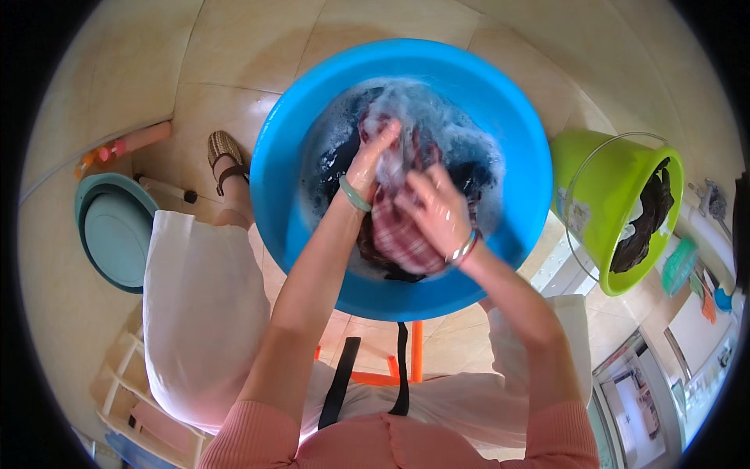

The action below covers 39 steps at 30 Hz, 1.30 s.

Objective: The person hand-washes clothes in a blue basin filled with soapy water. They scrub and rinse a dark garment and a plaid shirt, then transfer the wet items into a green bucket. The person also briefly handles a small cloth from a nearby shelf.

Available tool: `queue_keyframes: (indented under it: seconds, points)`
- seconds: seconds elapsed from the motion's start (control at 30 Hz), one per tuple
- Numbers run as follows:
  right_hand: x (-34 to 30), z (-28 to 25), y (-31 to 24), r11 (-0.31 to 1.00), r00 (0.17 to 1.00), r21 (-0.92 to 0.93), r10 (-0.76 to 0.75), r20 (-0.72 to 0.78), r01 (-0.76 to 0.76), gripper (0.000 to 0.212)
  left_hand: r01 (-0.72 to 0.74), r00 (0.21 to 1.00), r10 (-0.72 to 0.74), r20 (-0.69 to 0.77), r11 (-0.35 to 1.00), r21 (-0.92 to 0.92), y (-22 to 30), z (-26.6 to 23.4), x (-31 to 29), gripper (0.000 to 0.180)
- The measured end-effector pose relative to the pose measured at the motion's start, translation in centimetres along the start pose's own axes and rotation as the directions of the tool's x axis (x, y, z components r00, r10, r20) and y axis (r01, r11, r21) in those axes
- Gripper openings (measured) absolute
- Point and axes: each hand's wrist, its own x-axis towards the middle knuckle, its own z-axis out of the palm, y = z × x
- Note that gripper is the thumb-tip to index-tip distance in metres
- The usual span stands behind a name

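A wide blue basin (276, 187) of soapy water stands in front of me. In it a red-and-white plaid cloth (398, 236) lies bunched over darker wet fabric (337, 160), partly covered by suds (414, 98). My left hand (373, 160), a green bangle at its wrist, is closed on the far part of the plaid cloth. Just to its right, my right hand (439, 213) wears a silver bangle. Its bent fingers grip the cloth's upper folds and are slightly blurred. The fingertips of both hands are partly hidden by cloth and foam.
A lime-green bucket (582, 184) with dark fabric inside stands to the right, its wire handle raised. On the left are a teal basin (116, 227) and a pink-orange bottle-like object (144, 139). An orange stool frame (416, 352) shows below the blue basin. Shelves stand at lower left.
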Motion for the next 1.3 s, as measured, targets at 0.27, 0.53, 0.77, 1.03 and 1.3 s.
queue_keyframes:
  seconds: [0.27, 0.53, 0.77, 1.03, 1.3]
  points:
    - [-1.9, -0.5, -7.6, 0.959, 0.960, -0.068, -0.278, -0.044, 0.275, 0.029, 0.278, 0.956, -0.211, 0.205, 0.877, -0.393, -5.3, 0.7, -4.5, 0.035]
    - [2.5, 1.2, -2.8, 0.979, 0.935, -0.089, -0.201, -0.293, 0.183, 0.018, -0.082, 0.997, 0.075, -0.034, 0.940, -0.330, -9.1, -0.9, -3.5, 0.036]
    - [4.9, 0.7, 9.6, 0.952, 0.947, -0.237, 0.115, -0.301, -0.192, 0.031, 0.151, 0.902, 0.099, -0.420, 0.839, 0.523, -3.6, 1.4, -3.3, 0.061]
    - [4.4, 2.6, 11.7, 0.852, 0.951, -0.497, 0.271, 0.147, -0.166, 0.036, -0.132, 0.913, 0.262, -0.312, 0.914, 0.383, -2.4, -6.7, 0.7, 0.050]
    - [2.7, 2.0, 1.5, 0.997, 0.998, -0.062, -0.037, -0.048, 0.034, 0.029, 0.003, 0.990, 0.011, -0.142, 0.995, 0.101, -0.3, -1.7, 0.1, 0.037]
